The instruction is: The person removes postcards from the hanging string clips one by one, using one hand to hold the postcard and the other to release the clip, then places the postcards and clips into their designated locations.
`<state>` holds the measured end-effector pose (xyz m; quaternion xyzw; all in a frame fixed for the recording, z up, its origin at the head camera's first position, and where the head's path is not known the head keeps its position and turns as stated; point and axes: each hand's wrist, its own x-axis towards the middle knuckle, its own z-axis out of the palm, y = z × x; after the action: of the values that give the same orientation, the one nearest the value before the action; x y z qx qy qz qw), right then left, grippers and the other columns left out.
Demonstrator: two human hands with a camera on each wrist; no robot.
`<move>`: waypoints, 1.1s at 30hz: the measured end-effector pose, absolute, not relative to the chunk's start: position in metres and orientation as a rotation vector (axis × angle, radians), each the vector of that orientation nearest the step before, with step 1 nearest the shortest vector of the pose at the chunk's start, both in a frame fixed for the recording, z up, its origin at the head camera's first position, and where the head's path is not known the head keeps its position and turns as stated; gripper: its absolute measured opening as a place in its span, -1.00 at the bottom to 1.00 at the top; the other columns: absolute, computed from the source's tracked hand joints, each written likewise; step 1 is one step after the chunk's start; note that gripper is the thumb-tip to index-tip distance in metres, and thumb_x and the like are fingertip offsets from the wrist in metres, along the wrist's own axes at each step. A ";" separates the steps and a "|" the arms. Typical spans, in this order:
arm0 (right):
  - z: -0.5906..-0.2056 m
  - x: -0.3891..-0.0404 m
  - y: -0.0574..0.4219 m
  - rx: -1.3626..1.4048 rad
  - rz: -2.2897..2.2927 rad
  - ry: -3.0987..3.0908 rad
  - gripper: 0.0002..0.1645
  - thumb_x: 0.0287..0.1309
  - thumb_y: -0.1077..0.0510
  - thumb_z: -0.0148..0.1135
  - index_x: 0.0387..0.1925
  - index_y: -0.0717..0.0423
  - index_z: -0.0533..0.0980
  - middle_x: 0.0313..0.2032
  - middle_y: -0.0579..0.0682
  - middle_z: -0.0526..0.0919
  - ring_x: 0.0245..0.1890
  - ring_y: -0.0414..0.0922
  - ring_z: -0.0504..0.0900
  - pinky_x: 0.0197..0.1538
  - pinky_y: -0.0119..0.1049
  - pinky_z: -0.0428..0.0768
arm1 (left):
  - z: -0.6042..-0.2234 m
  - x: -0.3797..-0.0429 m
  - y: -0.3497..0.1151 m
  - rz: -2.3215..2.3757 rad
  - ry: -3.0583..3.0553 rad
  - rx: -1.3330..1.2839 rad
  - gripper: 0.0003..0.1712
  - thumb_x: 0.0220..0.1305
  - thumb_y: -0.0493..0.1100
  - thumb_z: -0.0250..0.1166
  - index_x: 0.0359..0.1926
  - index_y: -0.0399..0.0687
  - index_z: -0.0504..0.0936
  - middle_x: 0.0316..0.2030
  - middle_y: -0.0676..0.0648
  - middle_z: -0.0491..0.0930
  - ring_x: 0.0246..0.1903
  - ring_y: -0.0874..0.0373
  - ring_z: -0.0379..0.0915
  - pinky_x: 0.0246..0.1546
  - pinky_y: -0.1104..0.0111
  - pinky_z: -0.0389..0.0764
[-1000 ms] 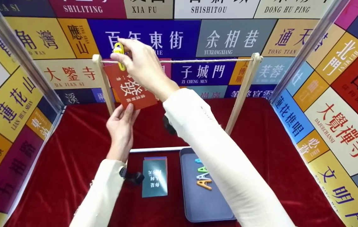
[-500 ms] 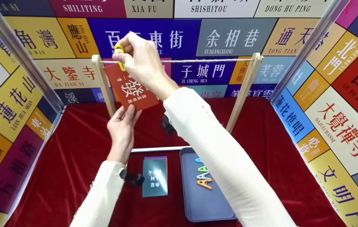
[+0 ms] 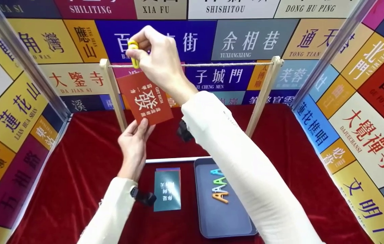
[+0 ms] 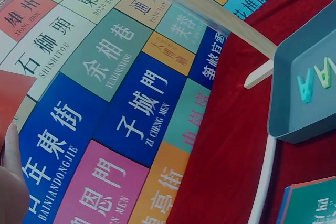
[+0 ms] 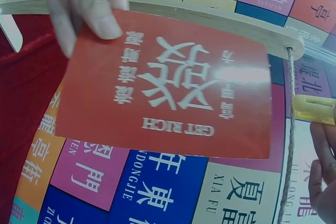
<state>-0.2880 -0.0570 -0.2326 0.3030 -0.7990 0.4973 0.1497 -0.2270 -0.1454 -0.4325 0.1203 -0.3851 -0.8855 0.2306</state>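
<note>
A red card (image 3: 146,96) with white characters and "GET RICH" tilts below the string (image 3: 226,64) of a wooden frame. My left hand (image 3: 133,144) pinches its lower edge, thumb on the printed face. Above it, my right hand (image 3: 161,57) pinches a yellow clothespin (image 3: 134,54) between thumb and fingers. The clothespin's lower end overlaps the string in the head view. From the right wrist, the clothespin (image 5: 315,109) appears right at the string (image 5: 290,129), with a gap between string and card (image 5: 168,87). Only the card's corner (image 4: 13,95) shows in the left wrist view.
A dark tray (image 3: 226,223) holds several coloured clothespins (image 3: 219,197). Beside it lie stacked cards, a dark green one (image 3: 167,189) on top. Wooden posts (image 3: 263,98) hold the string up. Red cloth (image 3: 87,159) covers the table; printed sign panels surround it.
The card has come down away from the string and slightly right with my left hand. My right hand and the clothespin have risen a little and shifted right.
</note>
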 end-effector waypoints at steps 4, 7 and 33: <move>-0.232 -0.285 -0.056 0.871 1.462 -2.255 -0.79 0.18 0.18 0.41 -0.18 0.16 0.60 -0.27 0.01 0.76 -0.33 -0.24 0.66 -0.22 -0.55 0.64 | -0.435 -0.224 -0.144 -2.431 -1.071 0.335 -0.86 0.30 -0.44 0.27 -0.20 -0.30 0.74 -0.36 -0.09 0.76 -0.31 0.16 0.74 -0.05 0.20 0.79; -0.231 -0.281 -0.055 0.876 1.469 -2.222 -0.79 0.17 0.19 0.41 -0.18 0.17 0.59 -0.29 0.01 0.75 -0.33 -0.25 0.65 -0.19 -0.58 0.63 | -0.434 -0.223 -0.143 -2.431 -1.074 0.327 -0.86 0.30 -0.44 0.26 -0.22 -0.27 0.74 -0.36 -0.08 0.76 -0.31 0.18 0.73 -0.05 0.21 0.79; -0.250 -0.265 -0.028 0.993 1.480 -2.125 -0.51 0.24 0.18 0.32 0.17 0.26 0.52 -0.08 0.12 0.72 -0.09 -0.16 0.71 0.05 -0.55 0.65 | -0.428 -0.202 -0.136 -2.448 -1.115 0.343 -0.86 0.29 -0.42 0.29 -0.21 -0.26 0.76 -0.38 -0.05 0.77 -0.32 0.18 0.74 -0.07 0.23 0.80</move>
<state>-0.2650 -0.0285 -0.2499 0.3521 -0.7532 0.5245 0.1831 -0.2025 -0.1362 -0.4276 0.1237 -0.4018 -0.8819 0.2131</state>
